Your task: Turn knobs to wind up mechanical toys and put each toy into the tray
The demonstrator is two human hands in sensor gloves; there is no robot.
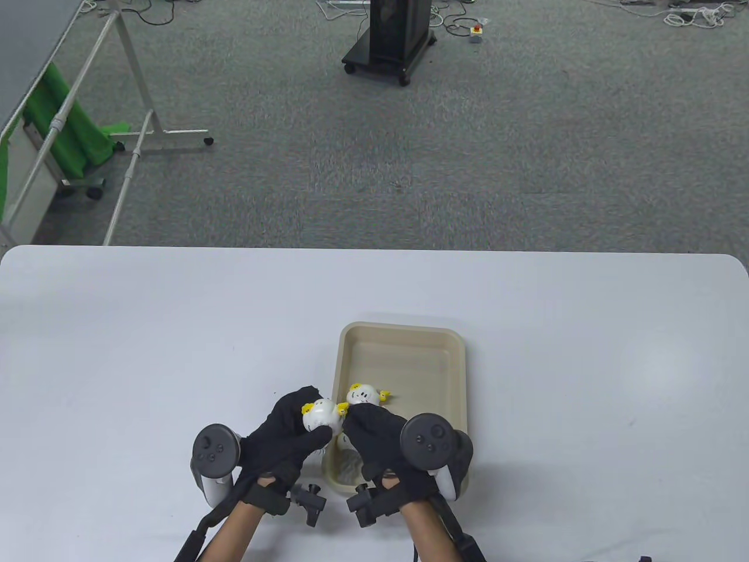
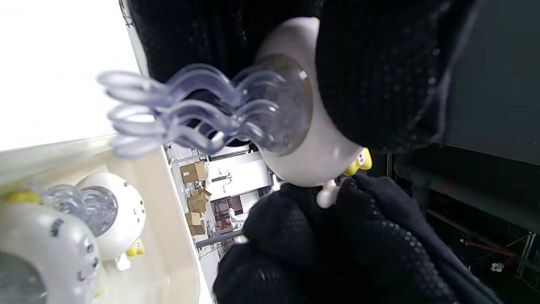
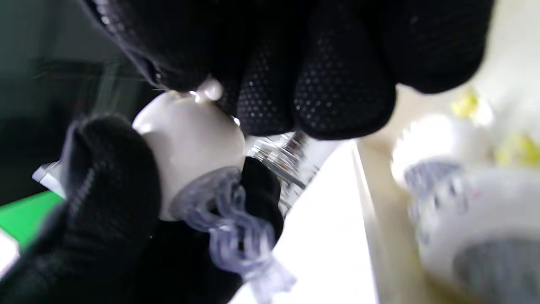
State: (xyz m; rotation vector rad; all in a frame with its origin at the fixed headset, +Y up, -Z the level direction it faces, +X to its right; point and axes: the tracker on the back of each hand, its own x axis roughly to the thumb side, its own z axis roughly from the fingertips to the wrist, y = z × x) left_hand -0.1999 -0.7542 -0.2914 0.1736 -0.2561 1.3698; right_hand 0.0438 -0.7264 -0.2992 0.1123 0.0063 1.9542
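— Fingers first: what are they doing?
— Left hand [image 1: 287,433] has its dotted-knit fingers curled round a toy [image 1: 320,414], a smooth white dome with yellow nubs, held just left of the tray [image 1: 404,339]. Right hand [image 1: 374,433] pinches the small white knob [image 2: 327,196] on the toy's side.
— Underside?
— The left wrist view shows a clear ribbed disc with wavy, translucent tentacles [image 2: 177,114] hanging off it.
— And the tray?
— Beige, glossy, rounded corners, on the white table [image 1: 175,351]. Another toy [image 1: 364,395] lies inside near the hands; a third [image 2: 46,253], also inside, looms close in the left wrist view.
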